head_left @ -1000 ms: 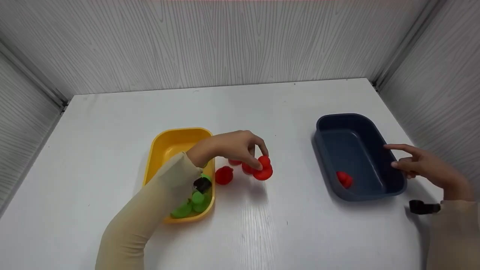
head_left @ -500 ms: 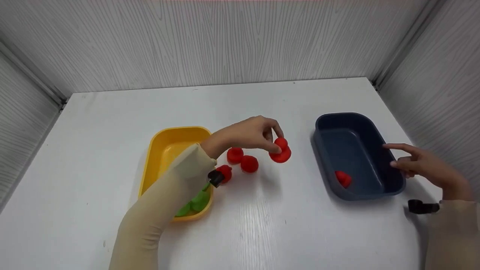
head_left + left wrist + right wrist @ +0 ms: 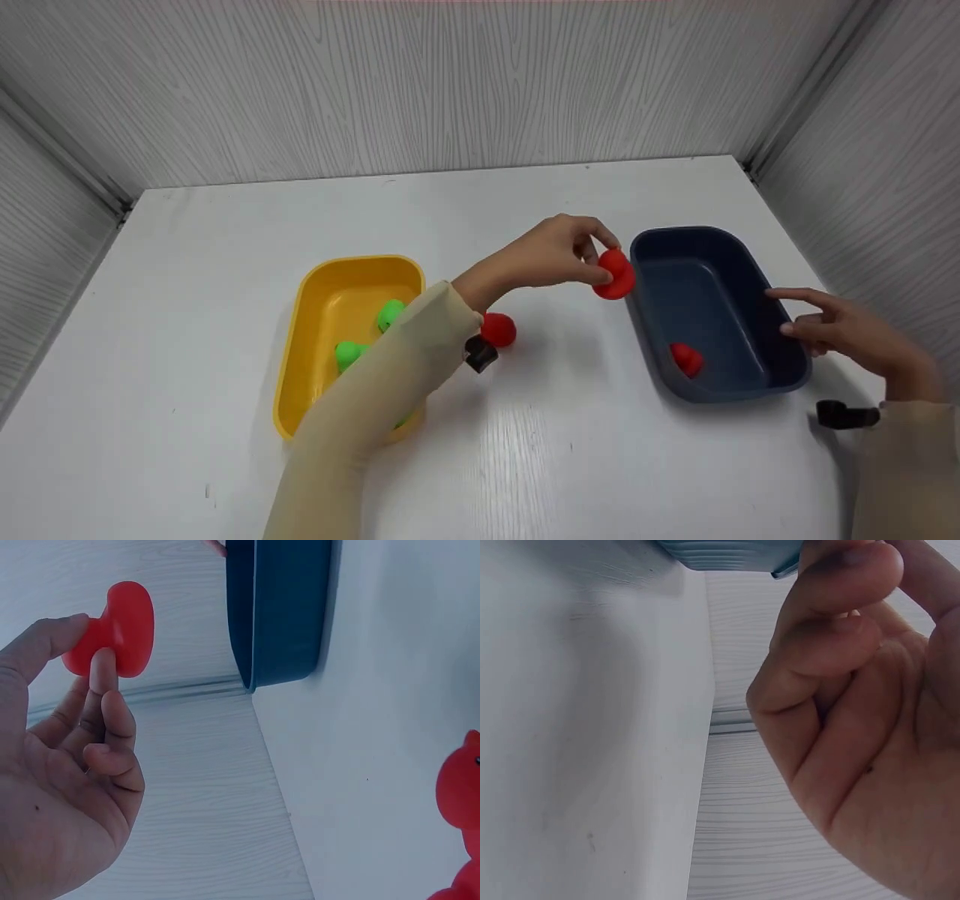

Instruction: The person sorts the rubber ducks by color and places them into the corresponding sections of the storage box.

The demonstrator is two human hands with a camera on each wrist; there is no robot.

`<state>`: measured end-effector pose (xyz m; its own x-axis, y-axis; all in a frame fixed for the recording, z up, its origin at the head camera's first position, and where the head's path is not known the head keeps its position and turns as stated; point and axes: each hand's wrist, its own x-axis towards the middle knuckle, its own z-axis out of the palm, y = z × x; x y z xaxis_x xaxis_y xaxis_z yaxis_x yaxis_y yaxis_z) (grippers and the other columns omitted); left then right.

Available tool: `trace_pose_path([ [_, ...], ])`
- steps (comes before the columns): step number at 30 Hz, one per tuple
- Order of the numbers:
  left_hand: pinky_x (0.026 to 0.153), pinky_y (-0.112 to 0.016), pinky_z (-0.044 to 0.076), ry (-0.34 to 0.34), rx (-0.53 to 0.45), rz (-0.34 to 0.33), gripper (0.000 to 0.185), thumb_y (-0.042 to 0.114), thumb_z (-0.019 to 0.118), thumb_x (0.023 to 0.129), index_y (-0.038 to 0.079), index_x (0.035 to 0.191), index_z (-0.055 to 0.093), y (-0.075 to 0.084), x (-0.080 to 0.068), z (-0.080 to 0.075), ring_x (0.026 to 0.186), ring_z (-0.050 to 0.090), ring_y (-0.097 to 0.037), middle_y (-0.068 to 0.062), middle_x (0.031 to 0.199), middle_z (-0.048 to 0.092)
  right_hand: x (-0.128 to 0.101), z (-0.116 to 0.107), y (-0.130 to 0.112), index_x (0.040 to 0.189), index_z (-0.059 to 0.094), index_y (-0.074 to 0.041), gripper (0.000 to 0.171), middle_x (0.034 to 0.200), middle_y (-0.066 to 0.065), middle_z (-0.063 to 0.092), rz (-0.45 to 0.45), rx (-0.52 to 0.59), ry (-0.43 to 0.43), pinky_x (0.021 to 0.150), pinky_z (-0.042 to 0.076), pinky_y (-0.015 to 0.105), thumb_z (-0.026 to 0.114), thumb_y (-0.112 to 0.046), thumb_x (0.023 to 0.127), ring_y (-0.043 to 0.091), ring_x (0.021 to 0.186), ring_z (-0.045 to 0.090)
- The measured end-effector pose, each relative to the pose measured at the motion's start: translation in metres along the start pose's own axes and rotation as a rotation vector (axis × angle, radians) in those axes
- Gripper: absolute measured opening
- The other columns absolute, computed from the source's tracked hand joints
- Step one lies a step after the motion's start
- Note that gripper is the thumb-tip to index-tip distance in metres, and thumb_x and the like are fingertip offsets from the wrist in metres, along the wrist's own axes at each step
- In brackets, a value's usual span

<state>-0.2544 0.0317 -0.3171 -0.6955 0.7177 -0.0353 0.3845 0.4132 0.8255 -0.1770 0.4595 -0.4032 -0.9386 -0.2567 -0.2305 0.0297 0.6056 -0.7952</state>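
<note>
My left hand [image 3: 553,251] pinches a small red rubber duck [image 3: 616,276] between thumb and fingers, above the table at the left rim of a dark blue bin [image 3: 652,330]. The left wrist view shows this duck's smooth rounded body at the fingertips, with the other fingers curled. Inside the bin's near left corner lies another red duck [image 3: 686,360]. My right hand [image 3: 855,330] holds the bin's right rim, index finger and thumb at the edge, the other fingers curled. A further red duck [image 3: 498,330] rests on the table beside my left sleeve.
A yellow bin [image 3: 289,375] stands at left with several green ducks [image 3: 390,313] in it, partly hidden by my left forearm. Grey wood-grain panels [image 3: 450,90] enclose the white table [image 3: 570,465] at the back and sides.
My left hand has carried the red duck rightward and away from me, from beside the other red ducks to the blue bin's left rim. The right hand stays put.
</note>
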Motion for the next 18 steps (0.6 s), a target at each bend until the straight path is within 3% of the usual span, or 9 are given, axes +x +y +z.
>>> trace_pose_path([
  [10,0.072,-0.02,0.046,-0.005,0.02,0.051,0.039,0.019,0.067,0.087,0.012,0.125,0.06,0.011,0.035,0.021,0.081,0.055,-0.01,-0.001,0.087,0.062,0.001,0.0,0.0,0.143,0.043,-0.021,0.046,0.061,-0.007,0.043,-0.023,-0.004,0.001,0.062,0.045,0.028,0.054,-0.014,0.098,0.009,0.06,0.049],
  [18,0.072,-0.017,0.046,0.03,-0.051,0.086,0.039,0.018,0.069,0.087,0.008,0.124,0.061,0.008,0.054,0.04,0.081,0.055,-0.008,-0.002,0.09,0.063,-0.001,-0.001,-0.001,0.143,0.041,-0.021,0.046,0.061,-0.002,0.037,-0.003,0.01,-0.02,0.06,0.042,0.029,0.053,-0.015,0.099,0.012,0.059,0.045],
])
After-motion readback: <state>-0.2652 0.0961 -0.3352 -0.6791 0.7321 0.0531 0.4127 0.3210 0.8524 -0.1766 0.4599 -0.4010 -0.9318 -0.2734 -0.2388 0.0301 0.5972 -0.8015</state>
